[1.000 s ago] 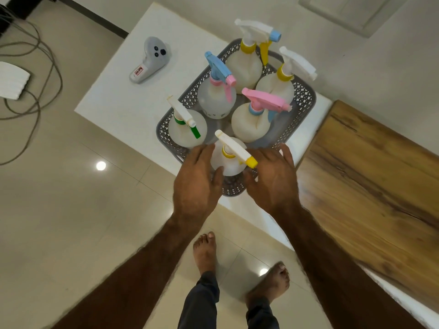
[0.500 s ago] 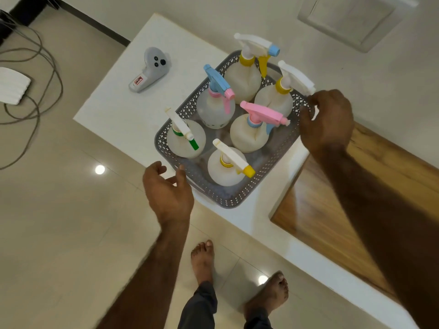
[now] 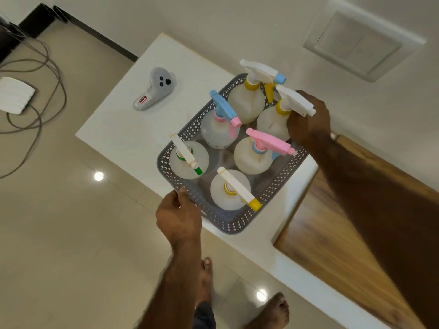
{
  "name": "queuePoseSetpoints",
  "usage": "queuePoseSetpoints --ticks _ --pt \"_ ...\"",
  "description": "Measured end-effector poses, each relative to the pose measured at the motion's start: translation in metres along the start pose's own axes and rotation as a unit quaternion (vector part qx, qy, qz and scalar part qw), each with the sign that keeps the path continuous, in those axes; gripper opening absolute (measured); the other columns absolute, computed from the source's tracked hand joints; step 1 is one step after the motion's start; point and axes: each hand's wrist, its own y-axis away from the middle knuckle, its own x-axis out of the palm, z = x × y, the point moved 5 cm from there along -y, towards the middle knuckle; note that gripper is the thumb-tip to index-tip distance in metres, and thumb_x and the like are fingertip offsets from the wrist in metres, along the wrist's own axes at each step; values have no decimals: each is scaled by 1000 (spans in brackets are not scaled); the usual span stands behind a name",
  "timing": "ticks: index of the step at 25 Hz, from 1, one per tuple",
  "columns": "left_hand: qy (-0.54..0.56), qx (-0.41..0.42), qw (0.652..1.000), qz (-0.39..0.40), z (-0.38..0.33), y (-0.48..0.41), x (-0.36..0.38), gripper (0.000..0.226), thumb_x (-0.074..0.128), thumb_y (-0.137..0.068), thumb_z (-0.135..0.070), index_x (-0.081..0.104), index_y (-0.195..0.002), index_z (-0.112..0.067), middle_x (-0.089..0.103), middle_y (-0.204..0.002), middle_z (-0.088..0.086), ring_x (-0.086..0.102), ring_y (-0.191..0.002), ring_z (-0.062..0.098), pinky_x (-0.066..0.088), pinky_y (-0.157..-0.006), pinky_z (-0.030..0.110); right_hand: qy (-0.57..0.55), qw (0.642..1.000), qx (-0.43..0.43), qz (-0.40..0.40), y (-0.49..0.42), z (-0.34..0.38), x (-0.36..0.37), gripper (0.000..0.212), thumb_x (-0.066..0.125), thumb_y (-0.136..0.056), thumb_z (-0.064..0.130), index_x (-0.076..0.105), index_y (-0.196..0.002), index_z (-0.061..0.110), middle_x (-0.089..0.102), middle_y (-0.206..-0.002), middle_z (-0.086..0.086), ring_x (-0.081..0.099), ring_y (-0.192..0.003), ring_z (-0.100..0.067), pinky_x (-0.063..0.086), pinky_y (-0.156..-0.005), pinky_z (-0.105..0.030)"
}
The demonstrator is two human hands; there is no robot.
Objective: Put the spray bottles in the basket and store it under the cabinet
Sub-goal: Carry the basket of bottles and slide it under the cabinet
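A grey perforated basket (image 3: 231,224) sits on the white counter (image 3: 123,129) at its front edge. Several translucent spray bottles stand upright inside, among them one with a pink trigger (image 3: 253,157), one with a blue trigger (image 3: 219,129) and one with a yellow nozzle tip (image 3: 229,189). My left hand (image 3: 178,216) grips the basket's near-left rim. My right hand (image 3: 308,117) holds the far-right rim, partly behind a white-trigger bottle (image 3: 273,122).
A grey handheld controller (image 3: 154,90) lies on the counter left of the basket. A wooden panel (image 3: 344,222) adjoins the counter at right. Cables (image 3: 35,115) and a white device (image 3: 14,95) lie on the tiled floor at left. My bare feet stand below.
Both hands left the nearest bottle and spread apart. The left closed on the basket's near-left rim, the right on its far-right rim.
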Motion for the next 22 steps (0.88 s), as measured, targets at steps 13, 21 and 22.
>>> queuePoseSetpoints --ticks 13,21,22 --pt "-30 -20 999 21 2 5 3 38 57 -92 -44 69 -69 -16 73 -73 11 73 -82 48 64 -74 65 21 995 63 80 -5 -20 -2 14 51 -71 29 58 -83 29 68 -86 -11 65 -86 -37 46 -69 -35" --pt "-80 41 995 37 -9 -6 1 33 58 -92 -47 72 -68 -30 76 -75 -1 77 -79 35 65 -74 61 42 995 90 21 11 -43 -18 34 48 -82 26 76 -98 14 75 -102 -14 66 -100 -38 45 -76 -33" --pt "-85 49 994 42 -9 -6 1 33 58 -92 -47 72 -68 -28 76 -75 -1 77 -79 35 65 -74 61 42 993 105 19 16 -50 -18 28 52 -87 23 76 -99 15 75 -102 -13 66 -101 -36 41 -74 -29"
